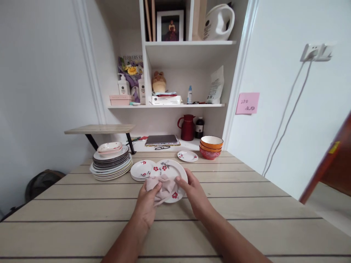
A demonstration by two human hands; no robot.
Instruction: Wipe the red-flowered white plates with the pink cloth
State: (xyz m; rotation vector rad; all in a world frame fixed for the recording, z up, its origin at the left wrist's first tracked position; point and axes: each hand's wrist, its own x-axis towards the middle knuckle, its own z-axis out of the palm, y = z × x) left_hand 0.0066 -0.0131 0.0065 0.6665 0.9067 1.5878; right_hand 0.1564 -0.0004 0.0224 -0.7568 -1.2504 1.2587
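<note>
A white plate with red flowers [175,170] is held up over the table, its face tilted toward me. My right hand [194,191] grips its right rim, thumb on the face and fingers behind. In my left hand [148,201] is a crumpled pale pink cloth [163,186], pressed against the plate's lower left face under the thumb. Just behind, partly covered by the held plate, lies a low stack of matching flowered plates [141,168]. Farther back, a single small flowered plate [187,156] rests flat on the table.
At the left stands a tall stack of plates [111,166] topped by small dishes, near a raised wooden stand [100,129]. Nested bowls [211,146] sit at the back right. Behind them are a red jug [187,128], a dark bottle [199,128] and a laptop [161,139].
</note>
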